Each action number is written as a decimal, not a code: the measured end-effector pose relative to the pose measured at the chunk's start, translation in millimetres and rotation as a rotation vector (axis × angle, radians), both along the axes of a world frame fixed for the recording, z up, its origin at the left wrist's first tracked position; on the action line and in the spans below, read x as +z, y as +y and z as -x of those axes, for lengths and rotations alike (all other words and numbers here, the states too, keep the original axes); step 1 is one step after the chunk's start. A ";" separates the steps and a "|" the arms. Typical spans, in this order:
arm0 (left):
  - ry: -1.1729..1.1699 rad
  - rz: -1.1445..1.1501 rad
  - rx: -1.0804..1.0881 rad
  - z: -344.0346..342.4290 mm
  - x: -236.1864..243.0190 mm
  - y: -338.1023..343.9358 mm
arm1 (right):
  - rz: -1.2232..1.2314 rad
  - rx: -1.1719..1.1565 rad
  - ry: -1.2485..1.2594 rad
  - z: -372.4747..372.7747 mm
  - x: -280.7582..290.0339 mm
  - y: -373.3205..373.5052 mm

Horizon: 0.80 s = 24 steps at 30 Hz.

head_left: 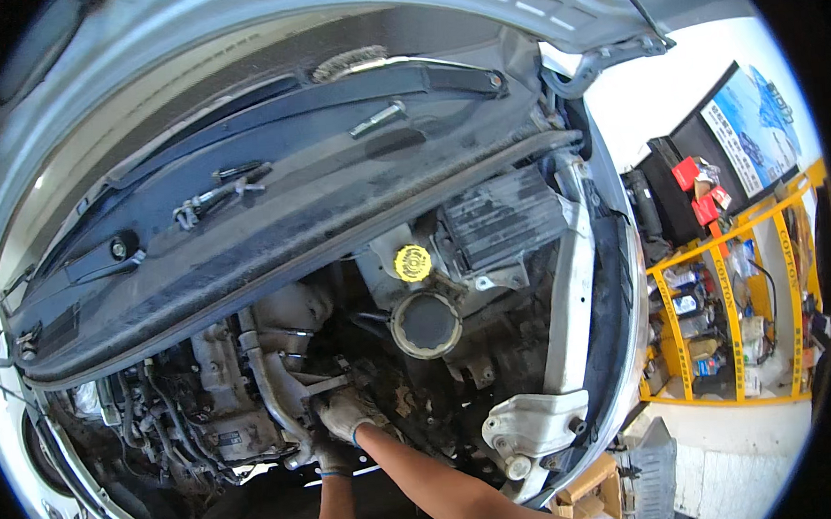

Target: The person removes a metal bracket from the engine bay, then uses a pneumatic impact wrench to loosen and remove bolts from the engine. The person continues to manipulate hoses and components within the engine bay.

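Both my hands wear pale, dirty work gloves and reach down into the open engine bay. My right hand [345,416] lies against the inner side of the engine, just below a light metal bracket [326,384]. Its fingers are mostly hidden among dark parts, so its grip does not show. Close in front of it, my left hand [334,458] is beside the lower end of a curved metal pipe [277,394]. Its fingers are hidden too. The engine block [225,392] sits to the left of both hands.
A reservoir with a yellow cap [413,263], a round dark-topped part [426,325] and a ribbed black box [503,219] stand beyond my hands. Loose tools [215,197] and a bolt-like metal piece [377,120] lie on the cowl. Yellow shelving [735,318] stands at right.
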State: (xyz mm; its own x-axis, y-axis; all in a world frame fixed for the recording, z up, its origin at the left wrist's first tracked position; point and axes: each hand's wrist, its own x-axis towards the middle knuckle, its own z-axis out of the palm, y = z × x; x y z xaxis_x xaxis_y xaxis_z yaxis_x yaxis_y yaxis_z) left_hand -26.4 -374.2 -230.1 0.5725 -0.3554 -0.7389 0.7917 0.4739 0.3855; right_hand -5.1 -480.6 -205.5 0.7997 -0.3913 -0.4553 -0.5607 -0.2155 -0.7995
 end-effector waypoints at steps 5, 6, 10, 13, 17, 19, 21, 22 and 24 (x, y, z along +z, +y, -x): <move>0.073 -0.005 -0.065 11.0 -5.8 27.5 | 0.100 0.155 0.055 4.0 -17.3 12.4; 0.150 0.030 -0.007 12.0 -2.2 34.3 | 0.103 0.144 0.071 4.3 -19.3 14.7; 0.025 -0.001 0.002 12.3 28.4 61.3 | 0.238 0.278 0.015 0.2 1.2 11.8; 0.151 0.265 0.102 18.3 62.3 80.5 | 0.191 0.515 0.110 0.3 68.3 -17.1; 0.320 0.021 0.380 30.6 115.2 82.8 | 0.136 0.373 -0.235 25.5 231.1 -75.8; 0.133 0.067 0.371 40.0 154.2 77.0 | 0.299 0.130 -0.723 30.4 307.0 -127.7; 0.123 0.117 0.427 39.0 203.6 75.3 | 0.943 -0.071 -0.851 11.4 364.7 -179.6; -0.010 -0.032 0.389 38.2 227.6 71.8 | 1.259 -0.026 -0.623 -4.8 386.3 -203.3; -0.042 0.156 0.380 28.4 280.2 80.2 | 1.386 0.144 -0.147 -30.7 416.6 -238.5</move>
